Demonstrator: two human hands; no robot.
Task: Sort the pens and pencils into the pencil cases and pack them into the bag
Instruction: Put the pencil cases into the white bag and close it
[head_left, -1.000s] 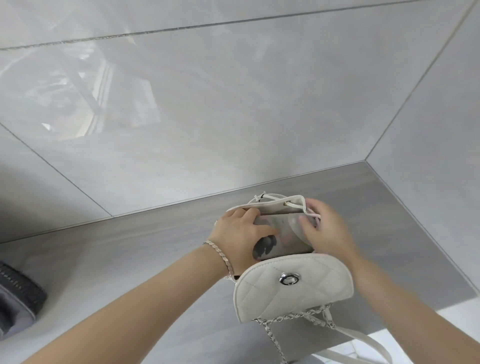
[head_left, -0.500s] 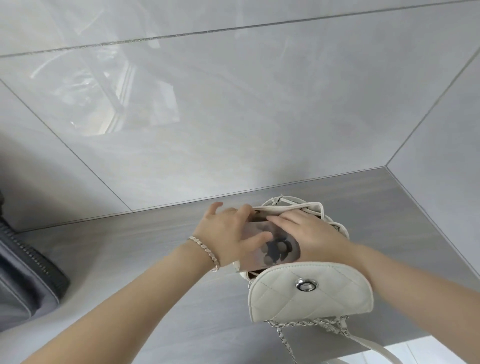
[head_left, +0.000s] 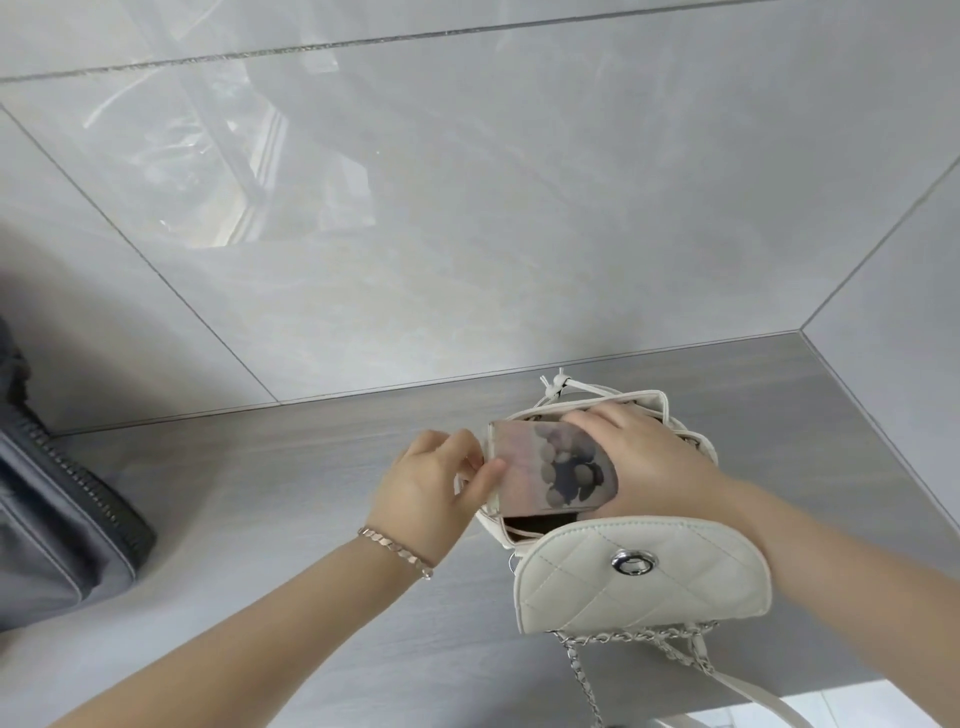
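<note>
A small white quilted bag (head_left: 639, 577) with a silver snap and a chain strap stands on the grey counter, its flap hanging open toward me. A pinkish pencil case (head_left: 550, 470) with a dark flower print sticks out of the bag's mouth. My right hand (head_left: 649, 457) lies over the case's right end, fingers bent over its top edge. My left hand (head_left: 436, 486) is at the bag's left rim, its fingers curled on the rim and its thumb touching the case's left end. A dark object shows inside the bag under the case. No pens or pencils are visible.
A dark grey zipped bag (head_left: 57, 514) lies at the left edge of the counter (head_left: 291, 493). Glossy grey wall tiles (head_left: 467, 208) rise right behind the white bag, and a side wall closes the right. The counter's front edge runs at the lower right.
The view has shifted, so the white bag sits further right. My left hand has slid off the case's face to the bag's left rim. My right hand stays on the case.
</note>
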